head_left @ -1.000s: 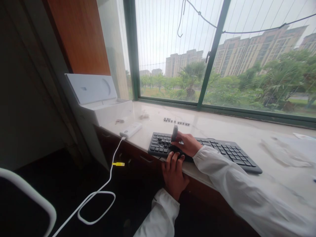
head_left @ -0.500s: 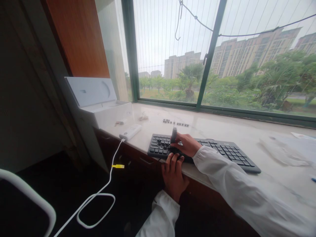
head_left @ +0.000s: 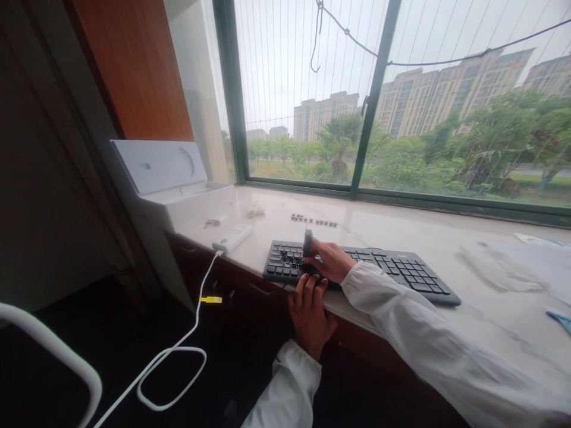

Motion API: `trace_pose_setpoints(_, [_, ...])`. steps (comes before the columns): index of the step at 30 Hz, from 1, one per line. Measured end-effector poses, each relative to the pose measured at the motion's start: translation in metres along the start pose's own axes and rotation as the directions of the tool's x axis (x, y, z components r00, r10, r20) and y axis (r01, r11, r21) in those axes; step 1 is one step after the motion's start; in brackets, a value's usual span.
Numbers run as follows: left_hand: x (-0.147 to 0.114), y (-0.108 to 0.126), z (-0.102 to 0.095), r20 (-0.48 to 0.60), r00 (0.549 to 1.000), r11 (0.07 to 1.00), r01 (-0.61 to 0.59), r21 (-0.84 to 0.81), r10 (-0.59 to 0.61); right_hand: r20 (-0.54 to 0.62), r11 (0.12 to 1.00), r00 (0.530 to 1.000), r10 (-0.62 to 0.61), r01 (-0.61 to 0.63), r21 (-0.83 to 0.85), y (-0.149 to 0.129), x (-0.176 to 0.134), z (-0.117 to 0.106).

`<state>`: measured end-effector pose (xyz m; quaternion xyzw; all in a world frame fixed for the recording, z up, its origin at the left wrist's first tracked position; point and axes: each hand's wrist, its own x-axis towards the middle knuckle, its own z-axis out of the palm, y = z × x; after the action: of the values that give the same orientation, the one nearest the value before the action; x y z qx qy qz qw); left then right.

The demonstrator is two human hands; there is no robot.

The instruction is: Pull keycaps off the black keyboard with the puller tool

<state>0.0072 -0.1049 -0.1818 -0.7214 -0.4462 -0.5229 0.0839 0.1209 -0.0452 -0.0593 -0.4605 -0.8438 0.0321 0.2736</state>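
A black keyboard [head_left: 419,279] lies along the counter's front edge. In its left part several keycaps are off, and bare key sockets show. My right hand [head_left: 332,260] is closed around a small grey-handled tool [head_left: 307,242], held upright over those sockets, with a thin tip pointing up. Its lower end is hidden by my fingers and the keys. My left hand [head_left: 310,303] rests its outstretched fingers on the keyboard's front edge, just below my right hand, and grips nothing. Behind the keyboard, several loose keycaps [head_left: 325,223] lie in rows.
An open white box [head_left: 200,205] stands at the left, near a white power bank [head_left: 232,238] with a white cable [head_left: 196,315] hanging off the counter. Clear plastic wrapping [head_left: 499,267] and a blue object [head_left: 559,321] lie at the right. The window [head_left: 357,148] closes off the back.
The view has shifted slightly, bringing more of the blue object into sight. The tool in my right hand stands a little more upright. My left hand stays on the keyboard edge.
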Motion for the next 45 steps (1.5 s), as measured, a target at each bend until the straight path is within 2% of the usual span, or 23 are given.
trace_pose_setpoints(6, [0.000,-0.001,0.001,-0.018,1.000,0.998,-0.002,-0.065,0.000,0.015,0.999,0.999,-0.032,0.032,-0.005,0.005,0.001,-0.001])
trace_pose_setpoints(18, [0.002,0.000,-0.001,-0.003,1.000,0.999,0.005,-0.048,-0.005,-0.056,0.978,0.981,-0.188,0.181,-0.102,0.008,-0.006,0.008])
trace_pose_setpoints(21, [0.002,0.000,-0.002,-0.013,1.000,0.999,0.001,-0.053,-0.001,-0.054,0.979,0.980,-0.192,0.187,-0.085,0.008,-0.005,0.008])
trace_pose_setpoints(25, [0.001,0.000,0.000,-0.030,1.000,0.999,-0.004,-0.049,0.003,-0.023,0.990,0.991,-0.135,0.134,-0.054,0.008,-0.003,0.004])
trace_pose_setpoints(32, [-0.001,-0.001,0.002,-0.005,1.000,0.999,0.015,-0.039,-0.015,0.028,0.987,0.991,-0.132,0.134,-0.092,0.010,0.001,0.003])
trace_pose_setpoints(45, [-0.001,-0.001,0.002,0.007,1.000,0.998,0.029,-0.050,-0.029,0.104,0.972,0.972,-0.212,0.221,-0.078,0.016,0.007,-0.006])
